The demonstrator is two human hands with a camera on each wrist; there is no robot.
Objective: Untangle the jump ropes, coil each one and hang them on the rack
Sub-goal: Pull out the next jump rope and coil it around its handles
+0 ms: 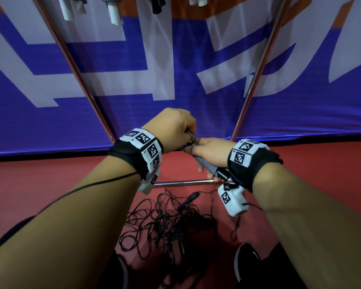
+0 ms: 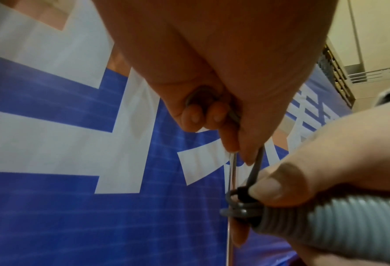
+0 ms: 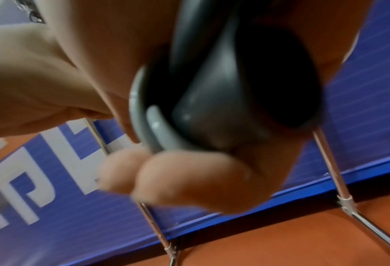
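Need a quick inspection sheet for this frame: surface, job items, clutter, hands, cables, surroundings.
Surface: red floor, bare where visible.
Job's things: grey rope wound round black handles; tangled black ropes on the floor; rack with handles hanging above.
Clutter: nothing seen.
Grippers: left hand pinches the grey rope's free end; right hand grips the wound bundle.
Cables: thin black wire along the left forearm.
Surroundings: blue and white banner; black shoe.
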